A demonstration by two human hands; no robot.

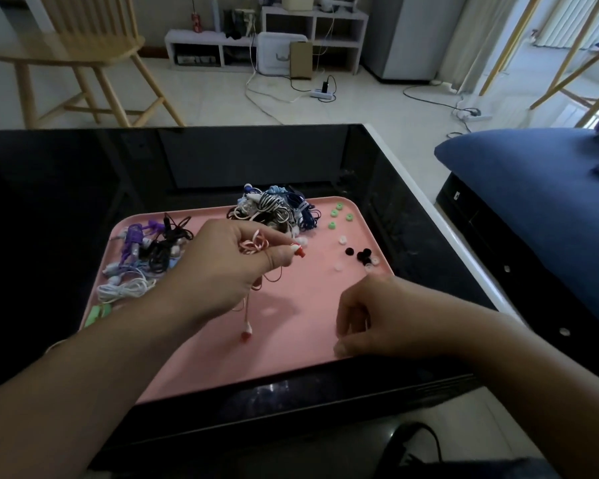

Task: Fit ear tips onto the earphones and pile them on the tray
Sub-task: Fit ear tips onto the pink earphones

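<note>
A pink tray [291,361] lies on a black glass table. Above its middle my left hand [222,267] pinches a red-and-white earbud [298,251] at its fingertips, with the pink cord [255,245] looped over the fingers. The cord's other red earbud [246,331] hangs down to the tray. My right hand [377,316] rests on the tray's near right part with fingers curled down; I cannot tell whether it holds anything. Loose ear tips lie at the right: green ones [339,216], black ones [360,254] and clear ones [370,266].
A pile of tangled earphones [274,207] sits at the tray's far edge, another purple, black and white pile [146,254] at its left. The black table [83,188] ends at a white edge on the right. A blue cushion [533,188] lies beyond, a wooden chair [83,57] behind.
</note>
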